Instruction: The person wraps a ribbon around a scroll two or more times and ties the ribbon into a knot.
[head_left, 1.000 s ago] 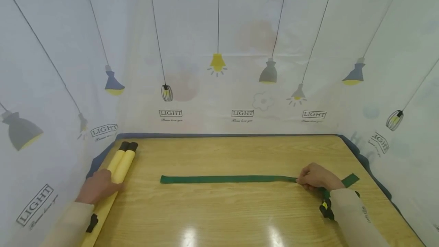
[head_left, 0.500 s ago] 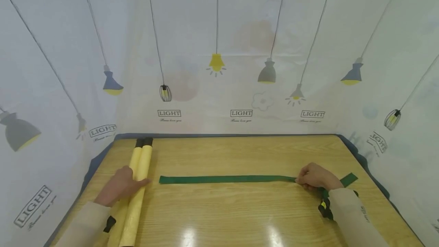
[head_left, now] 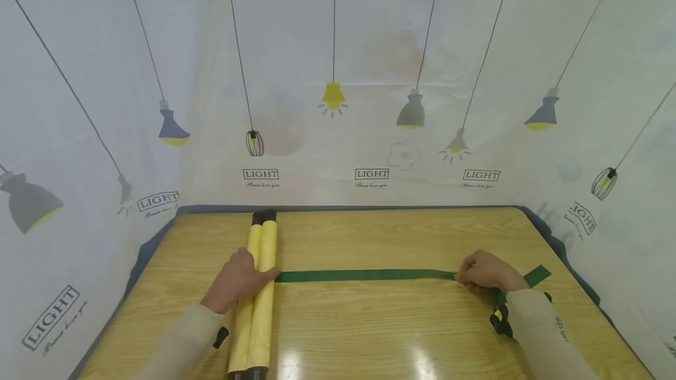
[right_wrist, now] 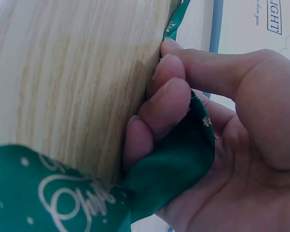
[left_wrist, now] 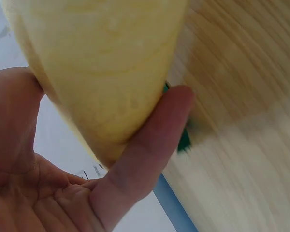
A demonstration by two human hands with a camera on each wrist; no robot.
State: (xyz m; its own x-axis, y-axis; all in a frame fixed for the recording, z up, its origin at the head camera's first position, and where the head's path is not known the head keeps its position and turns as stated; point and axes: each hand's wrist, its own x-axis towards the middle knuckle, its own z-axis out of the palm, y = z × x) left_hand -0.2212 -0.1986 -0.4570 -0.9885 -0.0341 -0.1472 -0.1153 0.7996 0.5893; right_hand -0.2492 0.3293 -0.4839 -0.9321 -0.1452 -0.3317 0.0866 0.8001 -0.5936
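Note:
Two yellow rolls with black ends lie side by side, pointing away from me, left of the table's middle. My left hand grips them from the left, its thumb on their right side. In the left wrist view the thumb lies along a yellow roll, with a bit of green ribbon behind it. The green ribbon stretches flat across the table; its left end is hidden by the rolls. My right hand pinches it at the right. White print shows on the ribbon in the right wrist view.
More green ribbon extends past the right wrist. Straps with black fittings show at that wrist. A white backdrop with printed lamps rises behind and beside the wooden table.
My left hand has brought the yellow rolls rightward from the table's left edge, turning them straighter, onto the ribbon's left end. The right hand keeps its pinch in place.

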